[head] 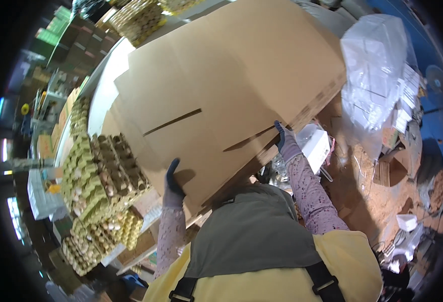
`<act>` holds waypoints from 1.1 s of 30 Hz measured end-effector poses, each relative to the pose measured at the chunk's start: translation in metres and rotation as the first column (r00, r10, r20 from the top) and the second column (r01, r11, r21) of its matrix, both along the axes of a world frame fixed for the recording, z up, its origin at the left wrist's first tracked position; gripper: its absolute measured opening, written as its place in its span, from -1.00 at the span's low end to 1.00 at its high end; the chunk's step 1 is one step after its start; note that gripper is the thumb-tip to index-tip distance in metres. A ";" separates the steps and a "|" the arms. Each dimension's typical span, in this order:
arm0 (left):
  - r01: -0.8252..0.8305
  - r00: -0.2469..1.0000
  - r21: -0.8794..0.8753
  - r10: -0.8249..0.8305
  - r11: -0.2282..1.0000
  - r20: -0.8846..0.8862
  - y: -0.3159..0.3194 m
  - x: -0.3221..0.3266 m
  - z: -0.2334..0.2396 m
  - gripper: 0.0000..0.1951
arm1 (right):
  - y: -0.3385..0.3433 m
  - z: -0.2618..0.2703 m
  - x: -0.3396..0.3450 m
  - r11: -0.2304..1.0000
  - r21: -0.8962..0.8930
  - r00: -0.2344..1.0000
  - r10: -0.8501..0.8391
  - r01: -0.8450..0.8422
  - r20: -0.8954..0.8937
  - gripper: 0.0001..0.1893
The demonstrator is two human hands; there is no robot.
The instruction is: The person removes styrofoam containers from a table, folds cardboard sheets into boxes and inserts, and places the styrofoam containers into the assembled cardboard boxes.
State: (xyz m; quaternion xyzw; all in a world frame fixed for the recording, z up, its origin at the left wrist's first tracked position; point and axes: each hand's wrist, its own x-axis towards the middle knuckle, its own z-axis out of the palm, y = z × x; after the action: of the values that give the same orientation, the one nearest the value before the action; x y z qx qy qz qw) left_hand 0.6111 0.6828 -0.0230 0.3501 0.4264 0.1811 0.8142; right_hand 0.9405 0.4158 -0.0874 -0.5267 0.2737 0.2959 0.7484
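A large flat cardboard sheet [206,83], likely a folded carton, lies on a stack of similar sheets before me. Two slits run across it. At its near left part, my left hand [174,185], in a dark glove, rests along the edge with the thumb on top. My right hand [282,139], also gloved, grips the near right edge by a slit, thumb above; its other fingers are hidden under the board. Left of the sheets stand stacked pulp egg trays [119,166], some holding eggs.
Clear plastic wrap covers white items [372,68] at the right. An open small cardboard box [391,171] lies on the littered floor. More egg trays [134,19] stand at the far left. A person's patterned sleeve [89,9] shows at the top left.
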 end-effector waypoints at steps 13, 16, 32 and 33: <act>0.498 0.825 0.866 -0.289 -0.034 -0.486 0.021 -0.013 0.000 -0.62 | -0.036 -0.017 -0.011 0.976 0.026 0.971 0.216 -0.214 -0.104 -0.59; 0.156 0.984 -0.064 -0.161 0.986 -0.078 -0.001 -0.030 0.028 -0.63 | -0.050 0.012 -0.036 0.787 -0.048 0.784 0.617 -0.615 0.071 -0.56; -0.106 0.990 -0.182 0.086 0.978 -0.110 -0.025 -0.063 -0.020 -0.61 | 0.098 0.029 -0.067 0.449 -0.799 0.412 0.867 -0.400 0.281 -0.10; -0.117 0.989 -0.183 0.097 0.976 -0.114 -0.027 -0.064 -0.015 -0.61 | 0.094 0.029 -0.062 0.444 -0.798 0.403 0.871 -0.407 0.279 -0.10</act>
State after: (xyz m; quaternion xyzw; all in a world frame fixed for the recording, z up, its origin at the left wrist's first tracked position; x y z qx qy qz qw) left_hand 0.5472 0.6563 -0.0379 0.2569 0.5018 0.1648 0.8094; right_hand 0.8788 0.5100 -0.0581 -0.8692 -0.1768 0.2616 0.3805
